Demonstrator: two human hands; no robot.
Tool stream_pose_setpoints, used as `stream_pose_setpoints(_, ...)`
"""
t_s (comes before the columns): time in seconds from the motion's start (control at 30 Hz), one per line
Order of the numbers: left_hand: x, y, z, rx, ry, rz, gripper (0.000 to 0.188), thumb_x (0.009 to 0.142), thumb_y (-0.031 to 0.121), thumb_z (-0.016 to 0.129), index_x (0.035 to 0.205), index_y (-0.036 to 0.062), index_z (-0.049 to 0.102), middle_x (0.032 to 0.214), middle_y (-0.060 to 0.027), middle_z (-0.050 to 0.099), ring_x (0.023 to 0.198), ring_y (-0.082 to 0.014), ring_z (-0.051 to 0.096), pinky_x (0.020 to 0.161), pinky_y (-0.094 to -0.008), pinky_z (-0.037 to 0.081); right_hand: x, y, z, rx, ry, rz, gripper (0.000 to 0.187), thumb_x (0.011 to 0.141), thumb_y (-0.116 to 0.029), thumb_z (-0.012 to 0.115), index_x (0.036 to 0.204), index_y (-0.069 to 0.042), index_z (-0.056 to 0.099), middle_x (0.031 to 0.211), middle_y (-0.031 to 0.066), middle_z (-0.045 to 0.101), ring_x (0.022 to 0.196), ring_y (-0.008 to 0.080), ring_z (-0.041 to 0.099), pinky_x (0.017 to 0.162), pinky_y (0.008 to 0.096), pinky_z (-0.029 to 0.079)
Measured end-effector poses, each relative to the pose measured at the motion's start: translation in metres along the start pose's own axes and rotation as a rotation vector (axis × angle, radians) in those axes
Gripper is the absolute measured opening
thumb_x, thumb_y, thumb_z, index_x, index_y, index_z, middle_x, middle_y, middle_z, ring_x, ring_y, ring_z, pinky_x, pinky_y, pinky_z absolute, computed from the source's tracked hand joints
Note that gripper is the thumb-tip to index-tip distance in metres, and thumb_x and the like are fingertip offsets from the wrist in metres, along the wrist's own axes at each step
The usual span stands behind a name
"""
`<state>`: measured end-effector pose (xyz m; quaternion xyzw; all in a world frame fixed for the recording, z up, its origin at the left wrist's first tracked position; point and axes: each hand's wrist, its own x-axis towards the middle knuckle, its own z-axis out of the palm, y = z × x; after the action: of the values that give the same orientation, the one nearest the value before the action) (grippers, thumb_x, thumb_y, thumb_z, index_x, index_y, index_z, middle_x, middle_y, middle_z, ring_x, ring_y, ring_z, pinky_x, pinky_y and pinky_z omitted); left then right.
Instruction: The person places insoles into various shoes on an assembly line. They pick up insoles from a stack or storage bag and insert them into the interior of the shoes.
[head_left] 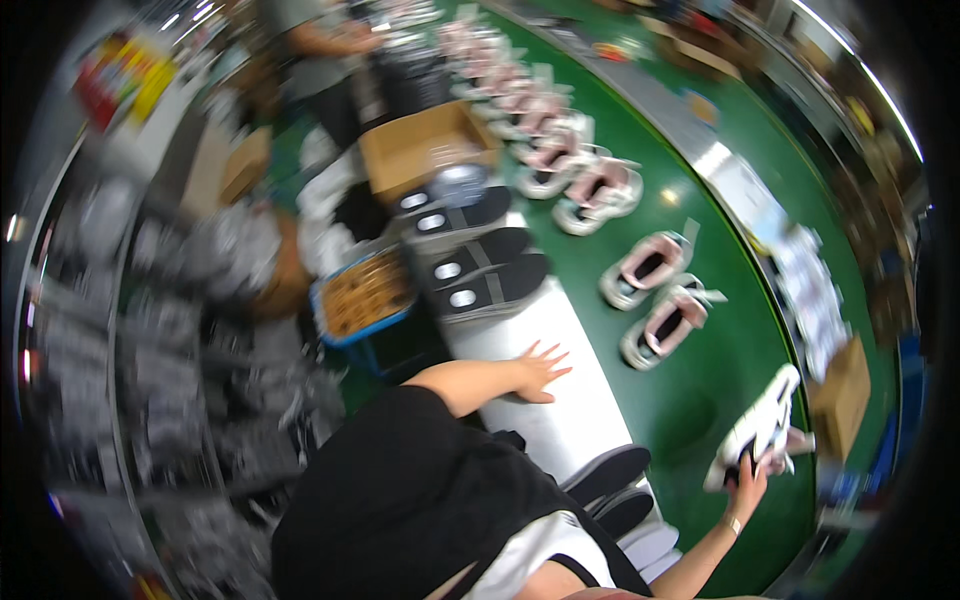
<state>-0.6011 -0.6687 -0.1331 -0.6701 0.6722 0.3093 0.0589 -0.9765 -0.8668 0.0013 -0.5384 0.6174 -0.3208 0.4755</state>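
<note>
My left hand (pixel 540 371) lies flat with fingers spread on a white ledge (pixel 560 330) beside the green conveyor belt (pixel 700 400). It holds nothing. My right hand (pixel 748 482) grips a white shoe (pixel 762 430) by its lower end, raised over the belt's near part. Two pink-and-white shoes (pixel 660 300) lie on the belt just beyond, between my hands. Dark insoles (pixel 480 275) lie on the ledge ahead of my left hand, and more dark insoles (pixel 610 480) lie near my body.
A long row of pink-and-white shoes (pixel 560 150) runs up the belt. An open cardboard box (pixel 425 150) and a blue crate (pixel 362 295) of brown pieces stand left of the ledge. Another person (pixel 320 50) works at the far end. A small cardboard box (pixel 840 395) sits right of the belt.
</note>
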Motion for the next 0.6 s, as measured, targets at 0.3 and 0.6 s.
stream_pose_setpoints(0.3,-0.083,0.028,0.017,-0.417,0.399,0.079,0.049,0.075,0.030,0.053,0.116,0.0045,0.042,0.124,-0.0162,0.036,0.116,-0.0276,0.033,0.092,-0.0401,0.030,-0.116,-0.024,0.111,-0.632,-0.254,-0.645,0.037,0.072,-0.024,0.063,0.093,0.006,0.054,0.079,0.0123,0.056,0.066,0.0218,0.050,0.061,0.0316,0.041)
stream_pose_setpoints(0.6,-0.320,-0.057,0.165,-0.890,0.719,-0.570,0.035,0.073,0.028,0.050,0.098,0.0040,0.055,0.100,-0.0144,0.054,0.093,-0.0304,0.051,0.077,-0.0394,0.042,-0.180,0.041,0.222,-1.084,-0.490,-0.760,0.044,0.073,-0.033,0.058,0.081,0.010,0.054,0.069,0.0251,0.055,0.067,0.0399,0.051,0.063,0.0415,0.040)
